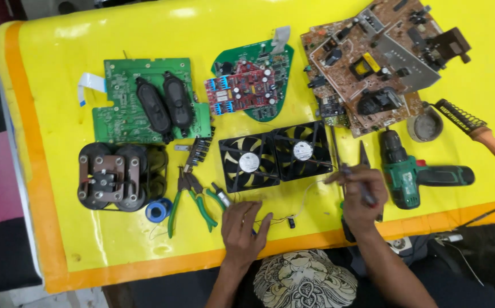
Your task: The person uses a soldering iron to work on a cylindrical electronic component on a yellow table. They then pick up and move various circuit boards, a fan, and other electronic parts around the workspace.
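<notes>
My left hand [243, 229] lies flat on the yellow table [59, 102], fingers spread, pressing on thin wires [293, 212] that lead up to two black square fans [276, 154]. My right hand [358, 194] is closed on a slim metal-tipped tool [339, 155] with its tip pointing up beside the right fan. Small pliers [363, 155] lie just behind that hand.
Green-handled pliers [193, 199], a blue solder spool [158, 210], a black motor block [119, 175], a green board with two speakers [145, 102], a red-and-green board [250, 85], a large brown board [367, 63], a green drill [415, 174], a round tin [425, 125] and a wooden-handled tool [487, 137] lie around.
</notes>
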